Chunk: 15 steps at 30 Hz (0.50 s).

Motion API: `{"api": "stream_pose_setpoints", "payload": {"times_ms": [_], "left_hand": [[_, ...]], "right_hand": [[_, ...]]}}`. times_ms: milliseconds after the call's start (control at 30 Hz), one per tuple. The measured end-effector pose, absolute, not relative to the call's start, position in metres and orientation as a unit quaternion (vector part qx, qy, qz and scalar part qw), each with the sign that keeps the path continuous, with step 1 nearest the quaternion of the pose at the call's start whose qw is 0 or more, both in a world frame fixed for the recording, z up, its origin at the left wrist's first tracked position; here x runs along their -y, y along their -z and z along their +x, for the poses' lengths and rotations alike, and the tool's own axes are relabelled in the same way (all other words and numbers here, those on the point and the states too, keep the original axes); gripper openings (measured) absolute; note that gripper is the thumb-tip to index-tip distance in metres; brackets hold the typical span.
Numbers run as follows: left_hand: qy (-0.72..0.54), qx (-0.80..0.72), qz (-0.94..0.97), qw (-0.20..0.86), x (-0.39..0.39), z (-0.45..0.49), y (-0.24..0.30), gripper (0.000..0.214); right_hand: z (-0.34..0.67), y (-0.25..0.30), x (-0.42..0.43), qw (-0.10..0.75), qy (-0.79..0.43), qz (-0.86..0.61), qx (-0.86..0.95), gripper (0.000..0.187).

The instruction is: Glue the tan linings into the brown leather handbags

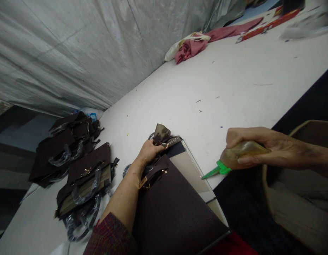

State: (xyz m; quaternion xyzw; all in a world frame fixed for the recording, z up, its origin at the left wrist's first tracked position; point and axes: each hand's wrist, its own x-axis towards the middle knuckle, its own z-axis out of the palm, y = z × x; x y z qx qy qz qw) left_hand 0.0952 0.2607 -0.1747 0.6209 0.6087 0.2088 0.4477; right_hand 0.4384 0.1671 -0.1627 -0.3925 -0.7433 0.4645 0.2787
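A dark brown handbag (177,205) lies at the table's near edge, its side spread out to show a beige panel (186,166) with pale edges. My left hand (148,152) is closed around its upper part, near the zipper end and a bunched brown cloth piece (162,132); some fingers are hidden. Wrapped in my right hand (248,148) is a soft, amber-coloured squeeze bottle (232,156) with a green nozzle (215,171). The nozzle points left and its tip is at the edge of the beige panel; whether it touches I cannot tell.
More dark brown handbags (86,171) with plastic-wrapped handles stand on the left of the white table (179,99). A reddish cloth (191,49) and a red tool (268,26) lie at the back. Grey sheeting (81,46) hangs behind; a cardboard box (293,209) is at lower right.
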Motion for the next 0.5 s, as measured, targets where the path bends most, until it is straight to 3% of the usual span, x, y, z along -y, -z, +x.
{"api": "stream_pose_setpoints", "payload": {"times_ms": [100,233,400,500], "left_hand": [[-0.200,-0.603,0.634,0.441,-0.2627,0.0938,0.1777,0.043],[-0.201,-0.611,0.637,0.425,-0.2640,0.0929,0.1798,0.042],[-0.205,-0.607,0.631,0.438,-0.2616,0.0951,0.1761,0.043],[-0.207,-0.602,0.630,0.444,-0.2606,0.0963,0.1748,0.044]], "right_hand": [[0.4378,0.1590,-0.1629,0.257,-0.475,-0.382,0.750,0.029],[0.4364,0.1613,-0.1610,0.301,-0.445,-0.401,0.742,0.031],[0.4361,0.1614,-0.1592,0.252,-0.495,-0.379,0.741,0.030],[0.4370,0.1606,-0.1579,0.270,-0.487,-0.388,0.735,0.031]]}}
